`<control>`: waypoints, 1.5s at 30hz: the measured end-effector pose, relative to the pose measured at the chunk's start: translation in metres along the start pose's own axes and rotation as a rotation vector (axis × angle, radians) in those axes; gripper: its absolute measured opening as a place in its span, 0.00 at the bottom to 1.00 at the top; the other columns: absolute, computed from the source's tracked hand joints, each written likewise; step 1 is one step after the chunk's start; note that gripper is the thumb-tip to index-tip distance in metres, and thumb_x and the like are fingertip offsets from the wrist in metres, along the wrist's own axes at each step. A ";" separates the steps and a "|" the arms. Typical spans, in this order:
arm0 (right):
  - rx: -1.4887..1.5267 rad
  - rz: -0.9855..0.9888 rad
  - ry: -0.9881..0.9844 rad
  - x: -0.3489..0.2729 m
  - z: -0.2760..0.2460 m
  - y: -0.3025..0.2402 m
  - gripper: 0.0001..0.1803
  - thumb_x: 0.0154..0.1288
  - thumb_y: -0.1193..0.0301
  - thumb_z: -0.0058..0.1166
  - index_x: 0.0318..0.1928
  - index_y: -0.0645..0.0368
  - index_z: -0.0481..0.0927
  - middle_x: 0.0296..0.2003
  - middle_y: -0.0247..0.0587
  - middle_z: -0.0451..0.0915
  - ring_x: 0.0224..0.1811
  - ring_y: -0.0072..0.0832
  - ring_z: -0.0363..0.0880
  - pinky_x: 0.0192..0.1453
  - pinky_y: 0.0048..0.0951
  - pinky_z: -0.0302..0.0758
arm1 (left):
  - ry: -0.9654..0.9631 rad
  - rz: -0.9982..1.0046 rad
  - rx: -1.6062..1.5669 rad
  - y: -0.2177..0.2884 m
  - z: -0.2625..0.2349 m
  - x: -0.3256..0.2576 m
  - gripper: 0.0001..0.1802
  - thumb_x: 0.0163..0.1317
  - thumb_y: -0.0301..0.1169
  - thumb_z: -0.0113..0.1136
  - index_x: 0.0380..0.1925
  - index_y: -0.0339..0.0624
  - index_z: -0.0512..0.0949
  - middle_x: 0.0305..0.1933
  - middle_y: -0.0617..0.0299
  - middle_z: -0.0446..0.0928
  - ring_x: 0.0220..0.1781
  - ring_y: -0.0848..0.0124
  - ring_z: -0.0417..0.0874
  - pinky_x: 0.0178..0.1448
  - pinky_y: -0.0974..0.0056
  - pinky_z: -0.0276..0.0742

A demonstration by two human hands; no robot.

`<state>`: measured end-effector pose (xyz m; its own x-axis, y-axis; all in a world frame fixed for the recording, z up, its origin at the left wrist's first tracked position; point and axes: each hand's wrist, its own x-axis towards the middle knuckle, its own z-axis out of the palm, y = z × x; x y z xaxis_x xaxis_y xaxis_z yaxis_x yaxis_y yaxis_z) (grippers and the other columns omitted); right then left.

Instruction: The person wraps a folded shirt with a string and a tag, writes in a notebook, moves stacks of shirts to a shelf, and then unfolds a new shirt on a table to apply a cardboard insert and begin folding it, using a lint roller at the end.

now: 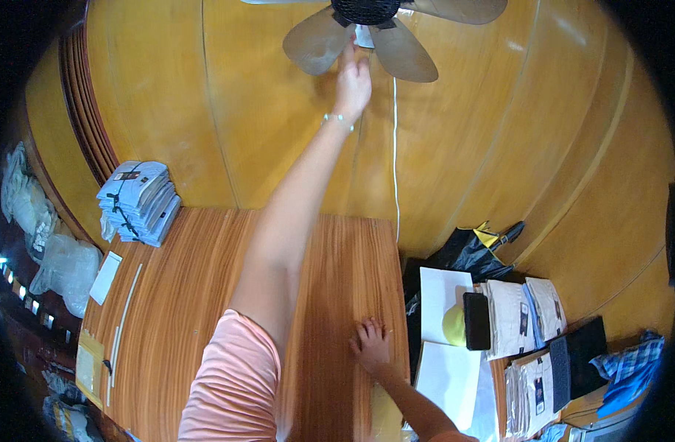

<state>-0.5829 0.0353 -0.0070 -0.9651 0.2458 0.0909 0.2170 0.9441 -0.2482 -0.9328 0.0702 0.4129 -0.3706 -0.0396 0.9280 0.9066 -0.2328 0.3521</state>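
Note:
My left hand is raised far forward to a wall fan, its arm stretched over the table. The fingertips are up beside a small white piece between two brownish blades, just under the dark hub. Those fingers look drawn together, and whatever they grip is too small to make out. The blades show sharply, without blur. A beaded bracelet circles the left wrist. My right hand rests flat on the wood-grain table near its right edge, fingers spread, holding nothing.
Folded light-blue shirts stand tied at the table's far left. A white cable hangs below the fan along the yellow wall. Right of the table are white sheets, a black phone-like slab and packed shirts. Plastic bags lie left.

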 end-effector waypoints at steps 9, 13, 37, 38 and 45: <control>0.019 -0.025 0.075 0.001 0.005 0.001 0.28 0.64 0.52 0.41 0.58 0.58 0.67 0.63 0.49 0.58 0.69 0.41 0.49 0.65 0.62 0.44 | -0.061 -0.232 -0.825 -0.024 0.027 0.086 0.19 0.64 0.38 0.47 0.50 0.36 0.68 0.53 0.55 0.71 0.55 0.62 0.71 0.62 0.60 0.64; 0.071 -0.001 0.077 0.001 0.004 -0.002 0.29 0.64 0.52 0.41 0.58 0.58 0.67 0.62 0.49 0.59 0.68 0.43 0.49 0.65 0.63 0.44 | -0.078 -0.138 -0.550 -0.028 0.018 0.090 0.20 0.64 0.36 0.48 0.52 0.36 0.65 0.55 0.53 0.68 0.57 0.61 0.68 0.63 0.60 0.62; 0.002 0.016 0.048 -0.004 0.005 0.002 0.30 0.63 0.52 0.43 0.61 0.56 0.64 0.64 0.46 0.56 0.69 0.41 0.47 0.67 0.59 0.42 | -0.223 -0.189 -0.106 -0.051 0.018 -0.109 0.39 0.60 0.31 0.56 0.65 0.34 0.45 0.69 0.45 0.47 0.71 0.58 0.49 0.71 0.59 0.47; -0.013 0.015 0.018 -0.002 0.008 0.000 0.30 0.63 0.52 0.43 0.60 0.56 0.64 0.64 0.46 0.55 0.69 0.42 0.47 0.67 0.58 0.42 | -0.313 -0.330 -0.109 -0.050 0.001 -0.161 0.42 0.61 0.33 0.55 0.66 0.35 0.40 0.71 0.45 0.40 0.73 0.57 0.43 0.72 0.58 0.42; 0.507 0.117 0.191 0.019 -0.009 0.009 0.20 0.63 0.64 0.49 0.53 0.61 0.71 0.54 0.48 0.66 0.61 0.39 0.61 0.64 0.43 0.57 | -1.021 -0.921 1.009 0.037 -0.140 -0.440 0.41 0.60 0.58 0.43 0.65 0.40 0.54 0.71 0.43 0.43 0.72 0.44 0.38 0.65 0.32 0.30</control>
<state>-0.5976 0.0502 0.0014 -0.8846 0.4230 0.1965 0.1780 0.6957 -0.6959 -0.7645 -0.0565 0.0004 -0.9000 0.4321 -0.0574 0.3900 0.8572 0.3363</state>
